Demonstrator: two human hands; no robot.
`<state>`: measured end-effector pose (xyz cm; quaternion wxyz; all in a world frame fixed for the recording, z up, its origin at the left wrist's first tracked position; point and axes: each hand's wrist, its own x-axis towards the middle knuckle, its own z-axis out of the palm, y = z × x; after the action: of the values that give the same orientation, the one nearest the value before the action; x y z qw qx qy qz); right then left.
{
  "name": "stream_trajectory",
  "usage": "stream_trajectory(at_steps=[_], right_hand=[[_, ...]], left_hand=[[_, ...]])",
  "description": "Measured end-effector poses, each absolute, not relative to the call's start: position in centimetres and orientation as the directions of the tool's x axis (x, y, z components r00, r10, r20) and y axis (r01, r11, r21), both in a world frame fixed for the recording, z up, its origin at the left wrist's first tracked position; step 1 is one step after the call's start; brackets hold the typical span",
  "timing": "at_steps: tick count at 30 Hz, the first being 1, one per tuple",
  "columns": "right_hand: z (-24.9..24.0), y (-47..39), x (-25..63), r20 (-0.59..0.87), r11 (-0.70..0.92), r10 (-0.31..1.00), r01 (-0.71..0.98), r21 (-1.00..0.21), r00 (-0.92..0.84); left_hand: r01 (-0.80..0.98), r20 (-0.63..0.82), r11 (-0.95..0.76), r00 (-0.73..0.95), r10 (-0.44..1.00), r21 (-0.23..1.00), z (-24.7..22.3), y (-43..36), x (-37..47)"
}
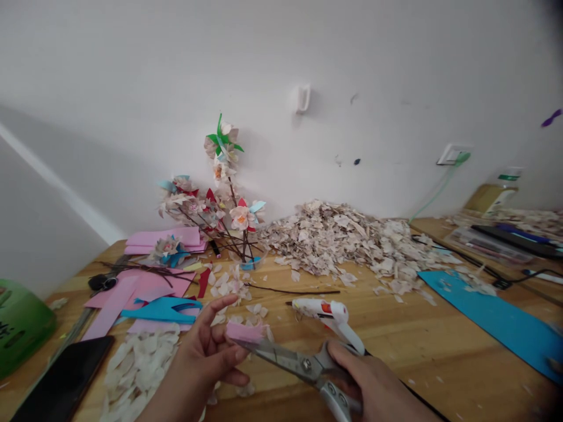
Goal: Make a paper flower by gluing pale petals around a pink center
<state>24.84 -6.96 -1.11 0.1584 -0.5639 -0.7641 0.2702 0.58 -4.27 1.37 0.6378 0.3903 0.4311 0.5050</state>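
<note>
Between the thumb and fingers of my left hand (pixel 211 346) is a small pink paper strip (pixel 245 332) with a fringed right end. My right hand (pixel 369 375) is closed around the handles of metal scissors (pixel 305 364). Their blades point left, and the tip lies at the lower edge of the pink strip, close to my left fingertips. Just beyond the scissors, a white glue gun (pixel 328 310) lies on the wooden table (pixel 422 346). A thin brown twig (pixel 294 291) rests behind it.
Petal flowers on twigs (pixel 241 217) stand near the wall, beside a large heap of dry petals (pixel 343 234). Pink and blue sheets (pixel 162 309), loose petals (pixel 141 363), a black phone (pixel 65 375) and a green container (pixel 21 328) are left. A blue sheet (pixel 492 322) lies right.
</note>
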Motion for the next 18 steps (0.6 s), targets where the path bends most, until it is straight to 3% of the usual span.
stream_trajectory(at_steps=[14,18], right_hand=[[-1.8,-6.8,25.0,-0.102,0.178,0.954,0.807,-0.564,-0.282],[-3.2,-7.0,25.4,-0.034,0.192,0.965,0.787,-0.587,-0.26]], left_hand=[[-0.33,-0.159,0.194,0.129,0.979,0.924,2.0,-4.5,0.8],[-0.346,-0.144,0.183,0.136,0.98,0.92,1.6,-4.3,0.6]])
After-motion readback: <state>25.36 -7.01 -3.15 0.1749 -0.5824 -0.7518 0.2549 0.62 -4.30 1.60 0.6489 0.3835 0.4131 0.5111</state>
